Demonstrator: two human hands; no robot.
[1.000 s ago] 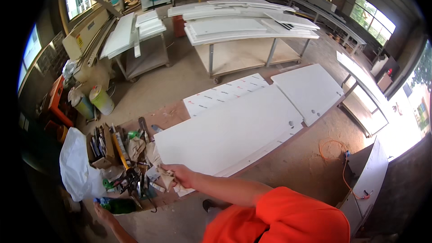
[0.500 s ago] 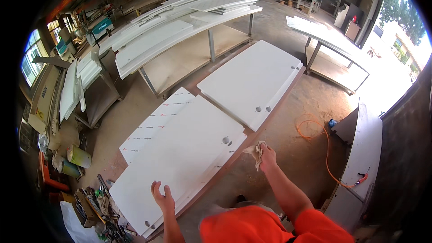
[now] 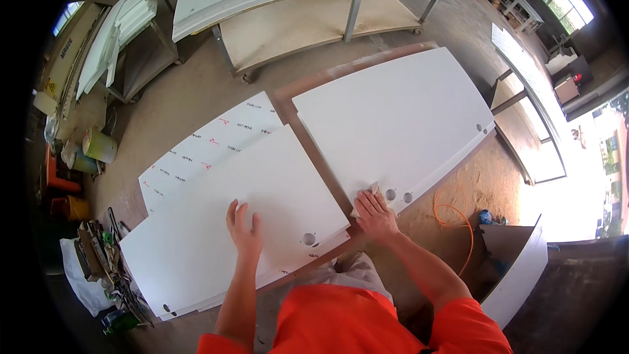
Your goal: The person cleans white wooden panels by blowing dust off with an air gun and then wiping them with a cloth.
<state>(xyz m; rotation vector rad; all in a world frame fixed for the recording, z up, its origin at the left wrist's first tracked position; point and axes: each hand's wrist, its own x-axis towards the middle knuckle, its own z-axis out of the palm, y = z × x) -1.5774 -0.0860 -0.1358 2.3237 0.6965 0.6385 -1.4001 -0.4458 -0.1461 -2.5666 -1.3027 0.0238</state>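
Two stacks of white panels lie end to end on a reddish-brown worktable [image 3: 308, 137], a narrow gap between them. Over the left white panel [image 3: 196, 223] hovers my left hand [image 3: 246, 228], its fingers apart and nothing in it; whether it touches the surface I cannot tell. My right hand [image 3: 375, 215] presses a crumpled beige cloth [image 3: 394, 208] onto the near left corner of the right white panel [image 3: 400, 118], beside two round holes. Most of the cloth is hidden under the palm. A printed white sheet [image 3: 203, 141] with small red and black marks shows beneath the left panel.
Behind stands a long wheeled rack [image 3: 295, 26] loaded with white boards. Paint buckets [image 3: 99, 145] and a heap of hand tools [image 3: 118, 269] sit at the left. An orange hose [image 3: 466, 223] lies on the floor at right, near a grey board [image 3: 517, 275].
My right hand has come down with the cloth from the air onto the right panel's corner. The left hand is farther up the left panel. My view has shifted downward.
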